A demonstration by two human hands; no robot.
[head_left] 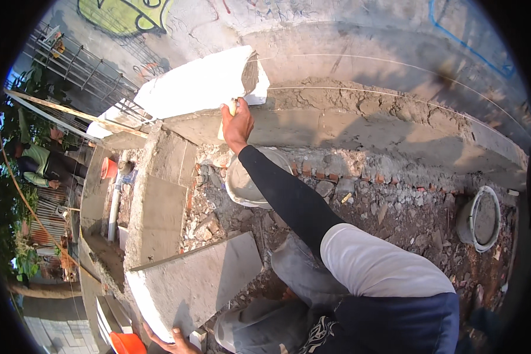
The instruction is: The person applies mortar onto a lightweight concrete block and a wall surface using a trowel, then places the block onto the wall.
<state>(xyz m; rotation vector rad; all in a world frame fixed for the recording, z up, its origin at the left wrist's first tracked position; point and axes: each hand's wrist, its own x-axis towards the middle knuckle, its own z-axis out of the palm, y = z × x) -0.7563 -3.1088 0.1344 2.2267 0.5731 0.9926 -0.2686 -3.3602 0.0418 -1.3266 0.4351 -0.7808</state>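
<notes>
My right hand (237,125) is closed around a small tool with a pale wooden handle (233,107). Most of the tool is hidden by the fingers, so its kind does not show. It is against the wall's side, just below the sunlit end of a long white block (197,82) lying on the low wall. At the lower left, my left hand (172,343) grips the near corner of a large grey lightweight concrete block (203,272), which leans at a slant beside my knees. Fingers lie on its bright edge, the thumb by its face.
Wet mortar (360,97) tops the low wall (371,130), under a taut string. One mortar bucket (251,192) stands below my right forearm, another bucket (481,218) at far right. Rubble covers the ground. Steel rebar (82,62) juts at upper left; a person (41,162) is beyond.
</notes>
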